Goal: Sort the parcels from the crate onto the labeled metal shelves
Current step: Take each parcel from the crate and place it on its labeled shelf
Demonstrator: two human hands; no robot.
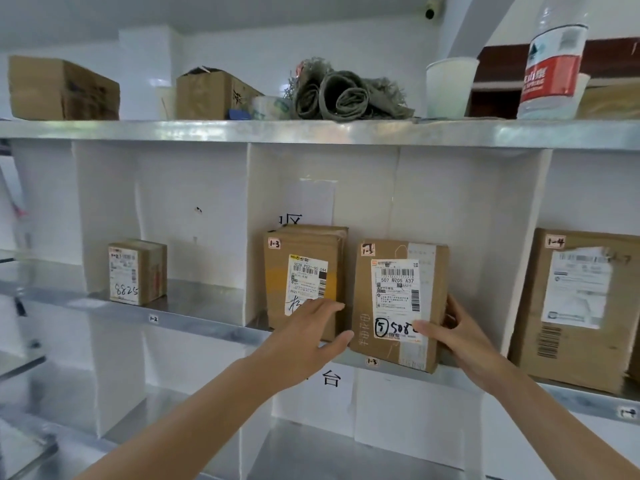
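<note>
Two bare hands reach up to the middle metal shelf (207, 329). The right hand (460, 336) grips the right edge of an upright 507 parcel (398, 299), thumb on its front label and fingers curled round its side. This parcel stands at the shelf's front lip, above the 1-3 tag (371, 362). The left hand (311, 329) lies flat, fingers straight, touching the front of a yellow-taped parcel (304, 271) just beside it in the same bay. One bay to the left stands a small parcel (136, 271), and one bay to the right a large parcel (575, 306). Farther up, the top shelf (311, 131) carries cardboard boxes (62, 90), rolled cloth (346, 97), a paper cup (450, 88) and a water bottle (554, 64).
</note>
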